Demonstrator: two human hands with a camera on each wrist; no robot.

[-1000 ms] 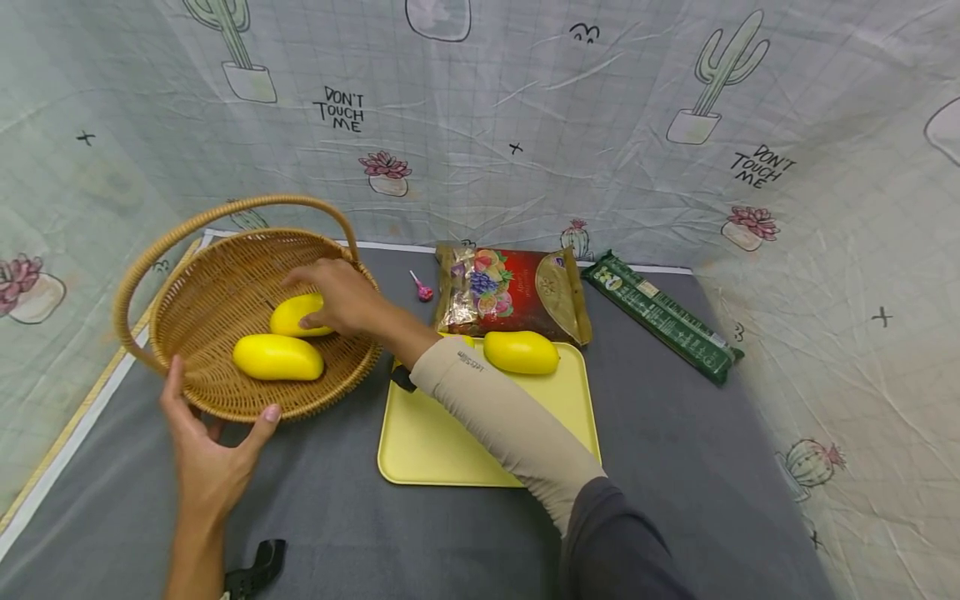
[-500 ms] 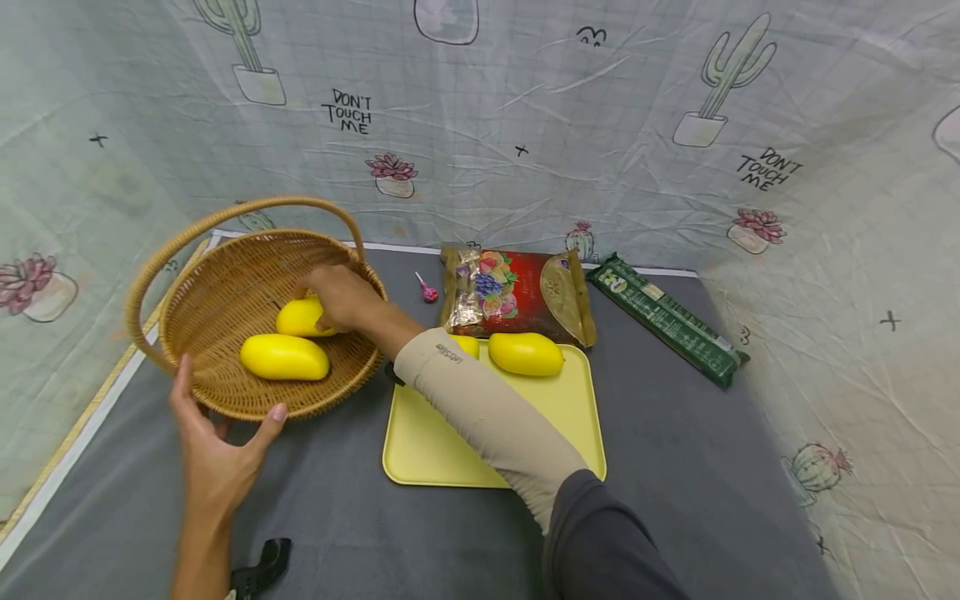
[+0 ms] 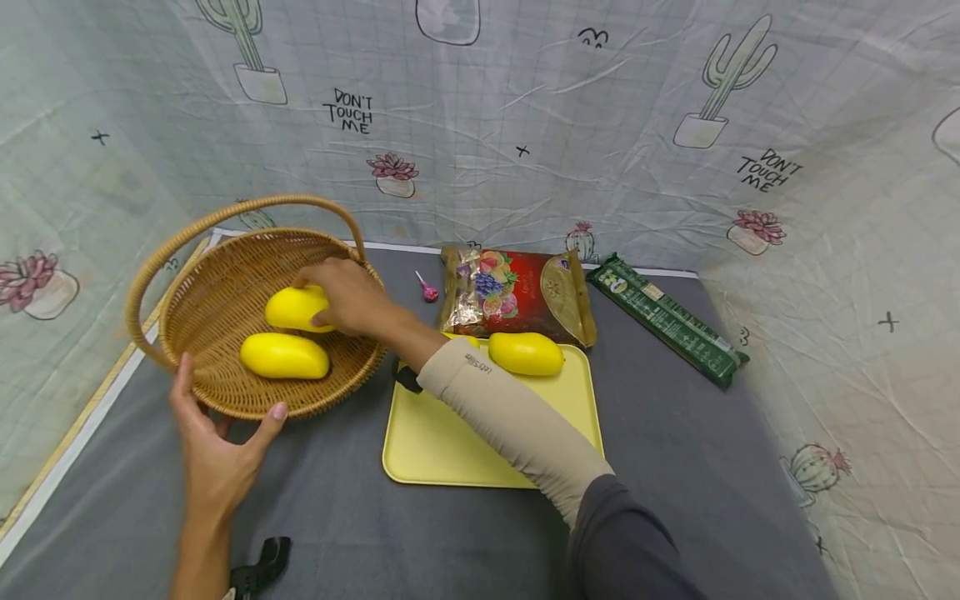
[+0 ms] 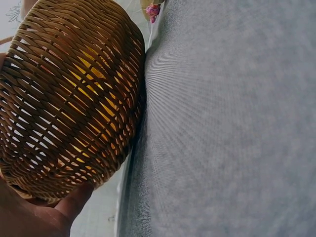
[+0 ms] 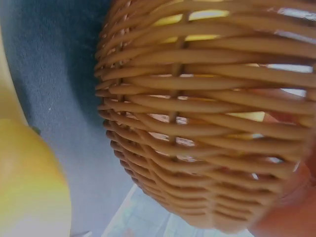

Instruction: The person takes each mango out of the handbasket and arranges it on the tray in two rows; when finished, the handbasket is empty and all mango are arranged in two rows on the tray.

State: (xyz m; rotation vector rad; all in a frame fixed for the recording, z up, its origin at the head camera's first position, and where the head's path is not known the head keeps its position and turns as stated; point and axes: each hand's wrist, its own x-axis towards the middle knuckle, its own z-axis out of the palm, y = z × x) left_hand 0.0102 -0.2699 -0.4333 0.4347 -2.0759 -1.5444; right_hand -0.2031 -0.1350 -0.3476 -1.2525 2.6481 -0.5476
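In the head view a wicker basket [image 3: 217,400] with an arched handle stands at the left, its opening tipped toward me. My left hand [image 3: 213,454] grips its near side, thumb and fingers spread apart along the rim; in the left wrist view the thumb [image 4: 76,200] presses the weave. Inside the basket my right hand [image 3: 348,300] holds a yellow mango [image 3: 292,308] by its right end. A second mango [image 3: 285,357] lies just in front of it. The right wrist view shows mostly the basket's outer weave [image 5: 197,108], which largely hides that hand.
A yellow tray [image 3: 450,454] sits right of the basket, bearing a mango [image 3: 525,354] and another mostly behind the right forearm. Behind it lie a lollipop [image 3: 429,292], a red-gold candy bag [image 3: 517,292] and a long green packet [image 3: 667,321]. Patterned cloth surrounds the table.
The mango in my right hand has shifted slightly up and left within the basket, and more of it shows. The right forearm has shifted a little. The left hand keeps its grip on the basket.
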